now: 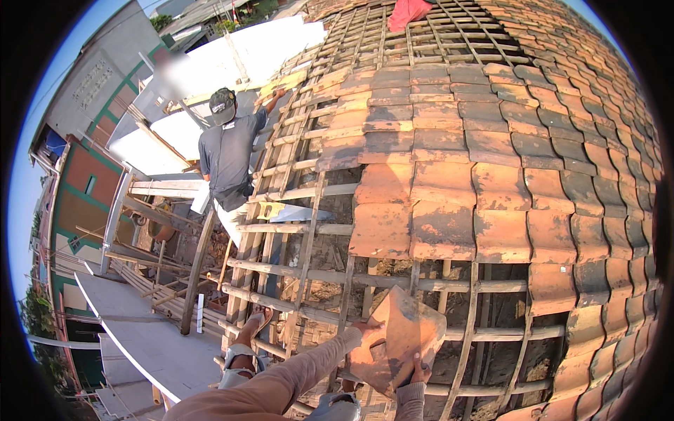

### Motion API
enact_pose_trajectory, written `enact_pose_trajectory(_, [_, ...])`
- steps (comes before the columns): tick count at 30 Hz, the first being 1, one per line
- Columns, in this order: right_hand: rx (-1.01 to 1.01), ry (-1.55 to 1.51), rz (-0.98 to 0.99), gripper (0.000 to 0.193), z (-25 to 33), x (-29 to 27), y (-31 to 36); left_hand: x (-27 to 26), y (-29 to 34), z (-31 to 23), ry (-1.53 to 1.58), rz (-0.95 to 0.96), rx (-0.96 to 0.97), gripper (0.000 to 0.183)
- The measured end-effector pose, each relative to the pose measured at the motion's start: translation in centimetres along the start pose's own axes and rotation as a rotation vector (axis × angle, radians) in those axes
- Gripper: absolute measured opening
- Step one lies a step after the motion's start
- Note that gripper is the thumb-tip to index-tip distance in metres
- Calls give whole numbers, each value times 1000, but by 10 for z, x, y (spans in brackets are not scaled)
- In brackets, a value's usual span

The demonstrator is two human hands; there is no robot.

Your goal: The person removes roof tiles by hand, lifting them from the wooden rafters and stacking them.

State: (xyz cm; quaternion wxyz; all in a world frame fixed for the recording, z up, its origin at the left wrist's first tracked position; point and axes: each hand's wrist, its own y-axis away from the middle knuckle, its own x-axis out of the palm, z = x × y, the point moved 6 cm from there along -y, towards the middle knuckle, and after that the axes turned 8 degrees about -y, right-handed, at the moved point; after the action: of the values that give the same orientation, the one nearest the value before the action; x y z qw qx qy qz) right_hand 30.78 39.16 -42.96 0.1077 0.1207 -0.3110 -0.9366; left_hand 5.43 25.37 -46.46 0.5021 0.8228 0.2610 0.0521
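While weathered orange-and-black curved clay tiles (pixel 491 182) cover the roof's right side in overlapping rows, probably lapped that way to shed rain, a bare lattice of thin brown wooden battens (pixel 505 286) lies open along its left edge and lower middle. Beyond that left edge, a long flat grey panel (pixel 140 337) slants near the lower left. Farther up the same edge, a co-worker in a dark shirt and dark cap (pixel 228 154) faces away, one arm stretched to the lattice, perhaps for steadiness. Just beside that person, a yellow-handled handsaw with a silver blade (pixel 295 213) lies flat across the battens, which likely keep it from dropping through the gaps.

Toward the lattice's lower edge, a loose orange-brown clay tile (pixel 407 333) is held over the open battens, one corner pointing up the slope; whether it also rests on wood cannot be told. The person's left hand (pixel 368 328) is closed on its upper-left edge, and the right hand (pixel 420 370) clamps its lower-right edge, the fingers underneath mostly hidden. Gripping opposite edges presumably shares the weight and keeps the piece from tipping.
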Motion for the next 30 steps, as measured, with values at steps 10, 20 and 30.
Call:
enact_pose_trajectory(10, [-228, -68, 62, 67, 20, 13, 143, -70, 172, 80, 36, -150, -143, 78])
enact_pose_trajectory(20, [64, 205, 487, 54, 99, 119, 196, -153, 235, 94, 130, -351, -37, 76])
enact_pose_trajectory(30, [22, 554, 872, 53, 157, 253, 259, -245, 362, 119, 534, -379, -280, 81])
